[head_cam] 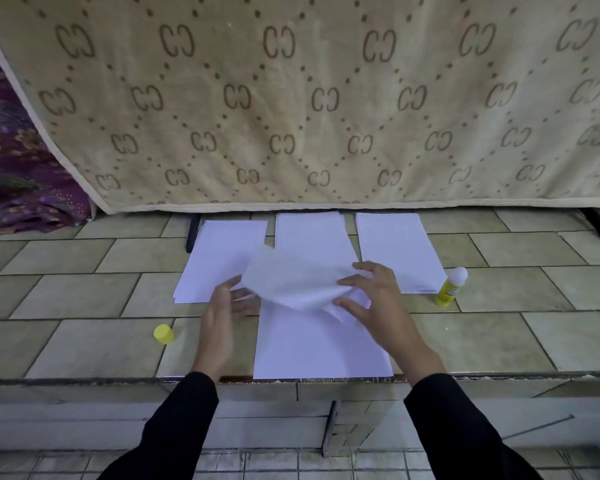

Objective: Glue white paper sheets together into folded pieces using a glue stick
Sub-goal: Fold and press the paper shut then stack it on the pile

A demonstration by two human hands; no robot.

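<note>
A curled white sheet [291,278] hung between both hands above a flat sheet [319,344] that lay at the near edge of the tiled ledge [84,341]. The right hand [371,292] pinched the curled sheet's right end between thumb and fingers. The left hand [227,303] reached under its left end with fingers fairly straight; blur hid whether it gripped. Three stacks of white paper [310,233] lay along the far edge. An uncapped glue stick [451,287] stood right of the right hand, and its yellow cap [163,334] lay left of the left hand.
</note>
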